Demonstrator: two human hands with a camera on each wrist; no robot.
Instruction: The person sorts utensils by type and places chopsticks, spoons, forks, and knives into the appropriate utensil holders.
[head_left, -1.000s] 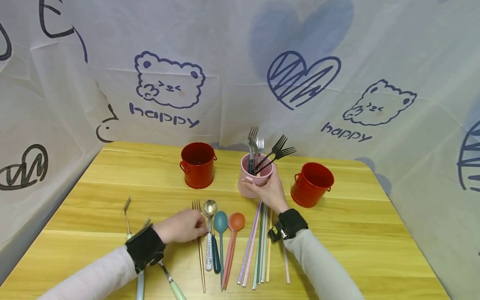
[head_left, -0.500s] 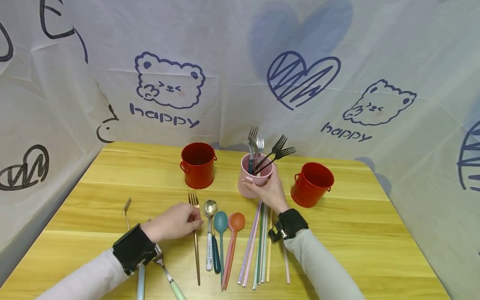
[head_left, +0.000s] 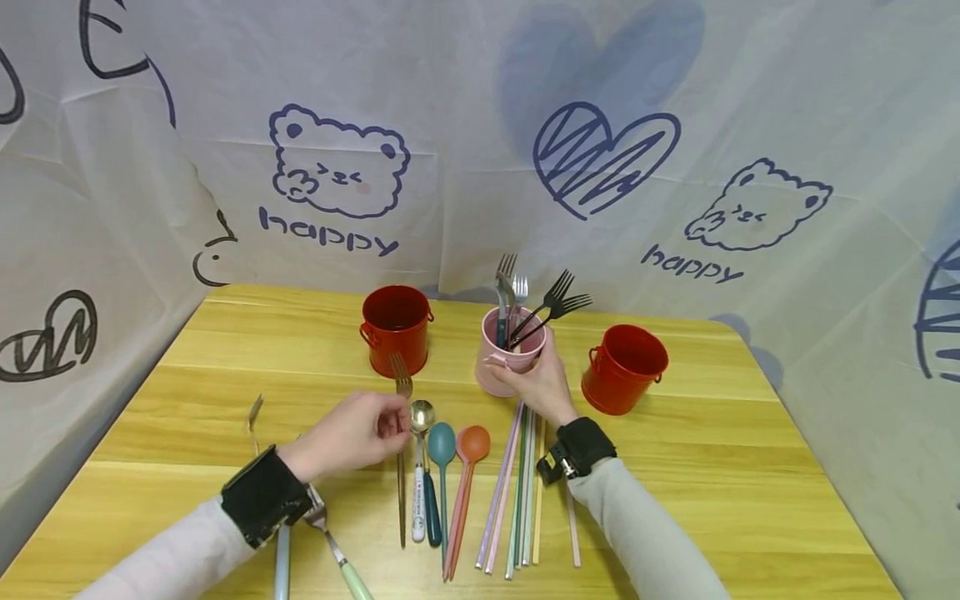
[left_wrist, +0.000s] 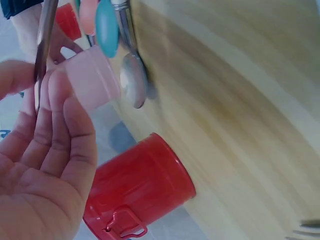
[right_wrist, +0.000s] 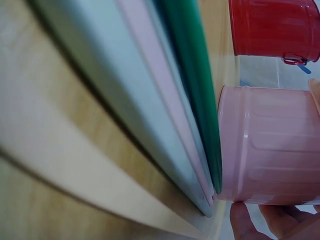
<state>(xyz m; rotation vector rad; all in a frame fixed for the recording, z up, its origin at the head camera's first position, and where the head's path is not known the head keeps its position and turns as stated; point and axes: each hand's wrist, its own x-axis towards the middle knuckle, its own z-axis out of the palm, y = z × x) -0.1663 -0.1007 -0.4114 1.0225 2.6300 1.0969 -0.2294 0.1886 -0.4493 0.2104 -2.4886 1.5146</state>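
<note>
Nearest: a green-handled fork (head_left: 354,577) on the tabletop (head_left: 750,483), short of the left hand (head_left: 352,437); beside it a pale-blue handle (head_left: 282,562), cut off below, its upper end lost under the wrist strap (head_left: 262,497). Left hand pinches a coppery fork (head_left: 401,500) between thumb and fingertips, tines pointing away. Looks metal: likely stiff, light, smooth enough to twist; best held mid-shank, near the balance. The pinched stretch hides behind the fingers in the head view; whether the handle's tail touches the tabletop, cannot tell. Just right of that hand, spoons (head_left: 441,446); farther right, chopsticks (head_left: 521,487) running toward the right hand (head_left: 543,385), blurred in the right wrist view. Right hand grips the pink bucket (right_wrist: 275,140), thumb across its front; probably thin tin, light, tippy under leaning forks (head_left: 557,293), whose lower ends are hidden inside. Beyond the left hand, one red bucket (head_left: 397,346); just right of the right hand, a second red bucket (head_left: 617,387).
</note>
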